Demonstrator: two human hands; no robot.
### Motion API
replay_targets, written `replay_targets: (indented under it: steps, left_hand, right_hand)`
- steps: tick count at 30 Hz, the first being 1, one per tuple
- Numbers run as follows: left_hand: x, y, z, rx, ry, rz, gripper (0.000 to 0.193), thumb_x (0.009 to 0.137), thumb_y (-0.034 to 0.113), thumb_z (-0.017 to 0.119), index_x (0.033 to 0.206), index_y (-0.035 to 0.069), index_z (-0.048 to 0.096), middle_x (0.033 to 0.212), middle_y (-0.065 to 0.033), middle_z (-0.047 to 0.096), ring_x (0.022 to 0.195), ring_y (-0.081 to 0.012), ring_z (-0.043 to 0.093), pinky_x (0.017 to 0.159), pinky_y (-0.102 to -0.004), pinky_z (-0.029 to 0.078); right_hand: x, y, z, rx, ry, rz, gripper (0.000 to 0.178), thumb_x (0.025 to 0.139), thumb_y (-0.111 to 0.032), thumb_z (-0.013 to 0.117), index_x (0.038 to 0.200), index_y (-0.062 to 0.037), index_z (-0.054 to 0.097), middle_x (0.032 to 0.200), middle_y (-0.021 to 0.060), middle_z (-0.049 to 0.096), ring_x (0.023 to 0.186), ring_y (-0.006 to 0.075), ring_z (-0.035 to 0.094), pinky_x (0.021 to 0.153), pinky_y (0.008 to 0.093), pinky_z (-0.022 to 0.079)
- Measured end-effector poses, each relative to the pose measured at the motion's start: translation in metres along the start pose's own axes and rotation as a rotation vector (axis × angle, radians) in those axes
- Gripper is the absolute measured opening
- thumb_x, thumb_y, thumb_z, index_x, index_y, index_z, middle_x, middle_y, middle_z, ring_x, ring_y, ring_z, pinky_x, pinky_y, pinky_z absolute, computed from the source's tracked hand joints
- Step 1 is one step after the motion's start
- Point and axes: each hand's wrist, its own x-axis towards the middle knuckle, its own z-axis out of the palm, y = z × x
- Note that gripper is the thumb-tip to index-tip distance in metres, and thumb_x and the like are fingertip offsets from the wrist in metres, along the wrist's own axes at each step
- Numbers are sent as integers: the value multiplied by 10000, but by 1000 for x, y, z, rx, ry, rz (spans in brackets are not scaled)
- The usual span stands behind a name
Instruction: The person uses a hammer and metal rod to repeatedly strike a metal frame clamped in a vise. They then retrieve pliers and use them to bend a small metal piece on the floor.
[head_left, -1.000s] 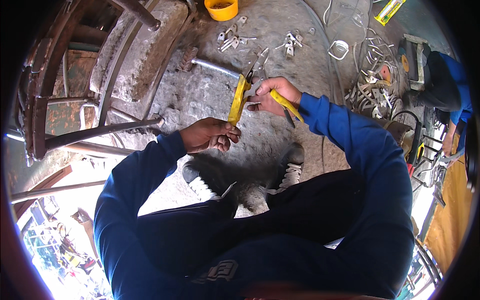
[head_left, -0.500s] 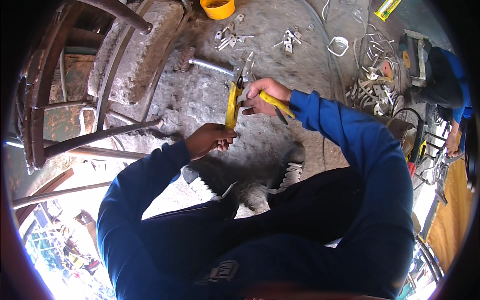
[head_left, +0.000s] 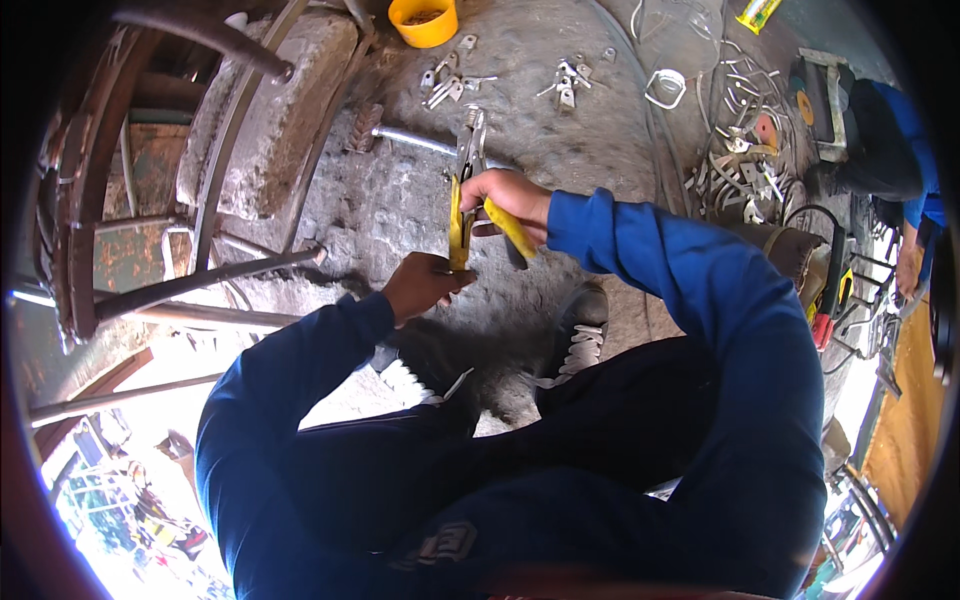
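Note:
A pair of pliers (head_left: 457, 235) with yellow handles and metal jaws is held above the ground, jaws pointing away from me. My right hand (head_left: 508, 200) is closed around it near the pivot, and one yellow handle (head_left: 511, 232) sticks out below the palm. At the near end of the other handle, my left hand (head_left: 425, 286) is closed, fingers bent against its tip. The two handles stand apart. Whether anything sits between the jaws is too small to tell. Just beyond, a hammer (head_left: 415, 139) with a metal shaft lies on the ground, partly behind the jaws.
Small metal brackets (head_left: 445, 85) lie in two piles beyond my hands, near a yellow bowl (head_left: 424, 24). A stone block (head_left: 262, 120) and metal frames (head_left: 205, 270) stand at left. Bent metal pieces (head_left: 745, 150) are heaped at right, near another person's arm (head_left: 909, 262).
The pliers have turned more upright, and the right-hand handle has swung downward, with my right hand shifting slightly left. My left hand remains at the handle's end. The whole view has shifted a little.

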Motion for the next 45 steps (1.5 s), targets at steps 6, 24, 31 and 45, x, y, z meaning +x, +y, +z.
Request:
replay_targets:
  steps: [6,24,31,45]
  left_hand:
    - [103,9,-99,476,-66,169,254,919,150,579,1138,42,648,949,-95,704,815,-195,684,719,-346,526]
    - [253,67,-176,875,743,339,316,808,318,694,1066,135,692,1062,-96,695,1022,-294,646,887,-395,498]
    - [176,66,-188,-293,485,287,259,839,131,709,1056,-1,659,973,-65,676,942,-202,672,758,-282,535]
    - [17,32,-135,-639,843,391,237,814,243,748,910,28,724,777,-16,660,656,-110,573,573,-272,463]
  right_hand:
    - [-15,-14,-42,-45,-46,-64,179,780,-212,604,843,-49,566,784,80,550,651,147,523,582,302,442]
    - [-110,89,-38,236,132,-56,375,816,-343,637,1049,-61,555,930,46,532,922,158,523,841,300,406]
    - [-52,76,34,346,189,-360,445,797,-248,650,1151,-22,505,932,59,532,913,161,520,861,301,398]
    - [19,53,135,375,-67,-416,345,816,-184,622,1117,-43,532,985,61,591,823,172,591,729,291,492]
